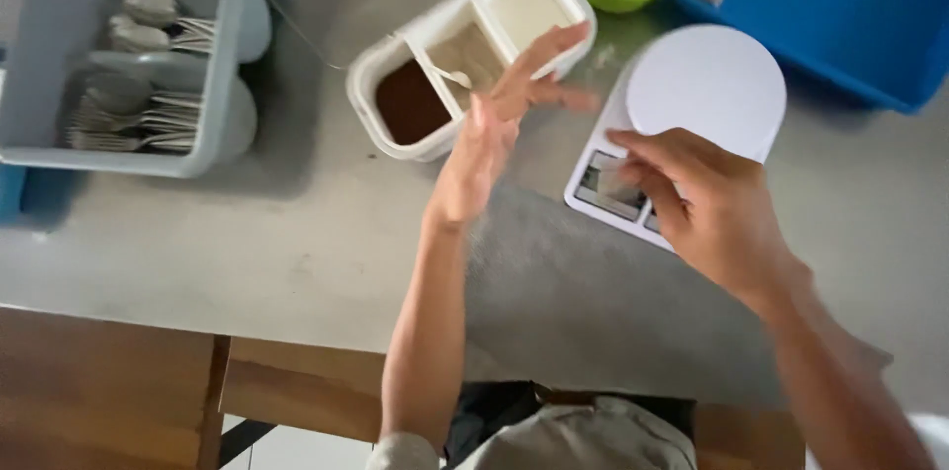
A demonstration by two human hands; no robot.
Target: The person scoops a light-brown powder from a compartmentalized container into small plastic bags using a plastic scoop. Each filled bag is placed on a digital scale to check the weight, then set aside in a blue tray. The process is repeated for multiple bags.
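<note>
Right hand [707, 203] on diagonal scale [682, 124]

The only screen is the small rectangular display [610, 183] on the front of the white kitchen scale [704, 85], near the middle of the grey surface [297, 243]. It looks grey and blurred, with a white frame. The right hand [707, 203] partly covers it.

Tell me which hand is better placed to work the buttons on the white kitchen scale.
Right. The right hand already rests on the white kitchen scale, its fingers at the display end. The left hand is open in the air, off toward the white three-part seasoning box.
</note>
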